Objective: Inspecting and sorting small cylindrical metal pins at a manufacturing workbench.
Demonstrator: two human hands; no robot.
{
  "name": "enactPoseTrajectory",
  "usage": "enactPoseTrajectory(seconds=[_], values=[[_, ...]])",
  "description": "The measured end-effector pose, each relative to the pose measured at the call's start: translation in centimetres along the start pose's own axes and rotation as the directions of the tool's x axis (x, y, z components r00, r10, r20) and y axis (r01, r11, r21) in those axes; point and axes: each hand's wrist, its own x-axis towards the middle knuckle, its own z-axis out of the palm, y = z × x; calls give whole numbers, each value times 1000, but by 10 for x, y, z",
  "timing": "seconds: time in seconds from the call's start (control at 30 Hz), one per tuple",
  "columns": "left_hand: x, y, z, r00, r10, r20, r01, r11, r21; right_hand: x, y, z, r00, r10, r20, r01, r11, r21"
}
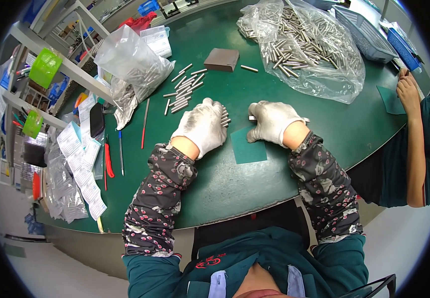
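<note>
My left hand [202,126], in a white glove with grey smudges, is closed around several short metal pins [225,118] whose ends stick out on its right side. My right hand [273,121], also gloved, is closed over a metal rod [251,118]; one end shows at its left and a bit of metal at its right. The glove covers the rest. Under and beside its thumb lies a square green sheet [249,150]. Beyond my left hand, loose metal pins [182,93] are scattered on the green table [215,184].
A brown block [222,59] and a single pin [249,68] lie farther back. An open plastic bag heaped with pins [307,47] is at the far right, near a blue-grey basket [366,35]. Another bag [138,64], pens and papers [78,159] line the left. A co-worker's hand [408,94] is at right.
</note>
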Motion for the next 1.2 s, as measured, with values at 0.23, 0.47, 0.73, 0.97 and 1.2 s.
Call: enactPoseTrajectory(seconds=[0.23, 0.47, 0.73, 0.97, 1.2], values=[[7, -9, 13, 994, 32, -108, -28, 999, 38, 5, -1, 4, 998, 42, -54, -39, 998, 43], [17, -18, 10, 999, 42, -10, -42, 999, -7, 10, -5, 14, 986, 46, -162, -35, 997, 72], [17, -28, 15, 990, 124, -62, -127, 990, -55, 20, -3, 26, 951, 9, -308, 4, 999, 42], [-7, -27, 26, 948, 256, -191, -291, 938, -189, 26, -3, 26, 947, -17, -320, 33, 998, 46], [-30, -5, 29, 921, 224, -320, -244, 970, -22, 20, 3, 22, 936, -22, -351, 41, 998, 47]])
